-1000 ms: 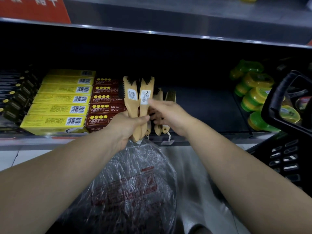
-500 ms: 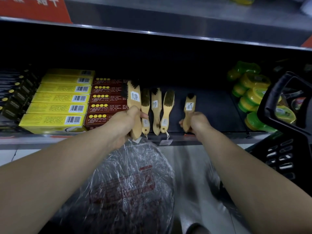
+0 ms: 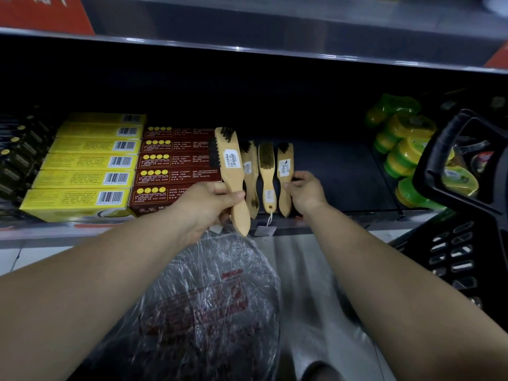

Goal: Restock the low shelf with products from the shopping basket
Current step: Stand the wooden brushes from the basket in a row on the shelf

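My left hand [image 3: 206,207] grips a pale wooden brush [image 3: 230,163] with dark bristles by its handle, upright in front of the low shelf [image 3: 343,177]. A clear plastic bag [image 3: 209,303] with red print hangs from the same hand. Three similar brushes lie side by side on the shelf deck, handles toward me. My right hand [image 3: 306,192] pinches the handle of the rightmost shelf brush [image 3: 285,167], which sits close beside the middle brush [image 3: 266,171]. The black shopping basket [image 3: 467,248] stands at the right, its handle [image 3: 437,160] raised.
Yellow boxes [image 3: 82,163] and maroon boxes [image 3: 176,163] fill the shelf's left part, with dark packs [image 3: 16,155] beyond them. Green-and-yellow round tins [image 3: 404,149] are stacked at the right. The shelf above [image 3: 247,50] overhangs. Bare dark deck lies between brushes and tins.
My right hand took one of the two brushes from my left hand, carried it right, then slid it left against the row on the shelf. My left hand keeps one brush.
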`<state>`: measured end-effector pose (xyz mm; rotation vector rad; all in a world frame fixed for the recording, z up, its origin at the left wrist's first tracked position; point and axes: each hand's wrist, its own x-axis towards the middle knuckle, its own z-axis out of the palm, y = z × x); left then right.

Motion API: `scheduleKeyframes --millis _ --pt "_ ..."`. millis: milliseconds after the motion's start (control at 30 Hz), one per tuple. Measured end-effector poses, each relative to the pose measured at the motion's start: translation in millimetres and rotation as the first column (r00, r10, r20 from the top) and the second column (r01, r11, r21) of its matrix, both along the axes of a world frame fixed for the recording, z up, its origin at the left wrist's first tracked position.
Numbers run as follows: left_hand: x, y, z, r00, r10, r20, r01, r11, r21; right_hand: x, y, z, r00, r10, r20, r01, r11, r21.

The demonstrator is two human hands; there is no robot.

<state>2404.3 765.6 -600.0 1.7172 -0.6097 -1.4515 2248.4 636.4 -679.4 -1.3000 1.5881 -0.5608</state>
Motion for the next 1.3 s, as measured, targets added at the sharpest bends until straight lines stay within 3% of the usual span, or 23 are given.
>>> scheduleKeyframes --millis 233,367,533,600,667,733,800,867,933,967,1033,1100,1167,1233,1300 --pt "-2.1 -28.8 -6.0 0.998 0.04 0.055 -0.037 0.998 -0.055 0.4 -4.1 -2.9 0.988 -0.157 -0.014 0.155 0.984 -0.093" --pt "-11.8 -51.0 -13.3 0.998 -0.012 0.063 0.016 0.998 -0.058 3.1 -2.4 -7.1 0.998 -0.062 0.02 0.063 0.998 -0.009" --pt "-17.4 -52.4 -25.3 0.996 -0.03 0.081 0.034 0.998 -0.052 0.4 -9.2 -1.2 0.993 0.002 -0.121 -0.002 1.0 0.003" --pt "-16.4 -51.4 -26.5 0.998 0.004 0.066 0.0 0.998 -0.058 -0.1 -7.0 2.4 0.972 -0.009 -0.235 -0.009 0.997 -0.075" --pt "-14.9 -52.3 -27.3 0.998 0.027 0.058 -0.023 0.998 -0.062 1.9 -2.8 12.1 0.963 -0.037 -0.268 -0.037 0.962 -0.269" --pt "-14.9 -53.8 -28.9 0.998 0.043 0.04 -0.039 0.996 -0.079 6.7 0.0 26.4 0.992 0.068 -0.108 -0.097 0.951 -0.295" --pt "-18.2 -55.0 -29.8 0.999 0.036 0.023 -0.033 0.993 -0.112 14.7 7.6 40.8 0.965 0.233 0.117 -0.219 0.968 -0.122" --pt "-23.0 -56.8 -31.2 1.0 0.005 0.015 -0.002 0.985 -0.171 18.8 13.0 45.1 0.924 0.327 0.2 -0.328 0.944 -0.025" --pt "-27.1 -58.9 -33.3 0.996 -0.056 0.071 0.071 0.971 -0.226 16.1 12.6 42.9 0.932 0.275 0.237 -0.28 0.96 -0.012" --pt "-28.0 -59.8 -34.7 0.975 -0.108 0.194 0.153 0.959 -0.237 12.2 10.5 41.6 0.941 0.196 0.277 -0.203 0.979 -0.006" --pt "-28.8 -60.3 -40.0 0.814 -0.236 0.531 0.386 0.902 -0.191 0.2 3.4 38.5 0.941 -0.023 0.338 0.017 1.0 0.023" --pt "-30.5 -58.0 -45.6 0.601 -0.351 0.718 0.584 0.806 -0.095 -14.2 -4.1 32.4 0.923 -0.211 0.323 0.205 0.977 0.053" --pt "-33.2 -54.6 -52.7 0.394 -0.457 0.798 0.725 0.687 0.035 -25.4 -7.2 25.0 0.92 -0.271 0.284 0.254 0.963 0.095" --pt "-33.8 -52.2 -60.2 0.203 -0.535 0.82 0.793 0.581 0.183 -31.3 -7.8 18.3 0.946 -0.227 0.23 0.201 0.97 0.135" --pt "-32.4 -50.8 -65.3 0.09 -0.573 0.814 0.802 0.527 0.282 -32.5 -8.5 14.2 0.969 -0.173 0.175 0.153 0.98 0.124"
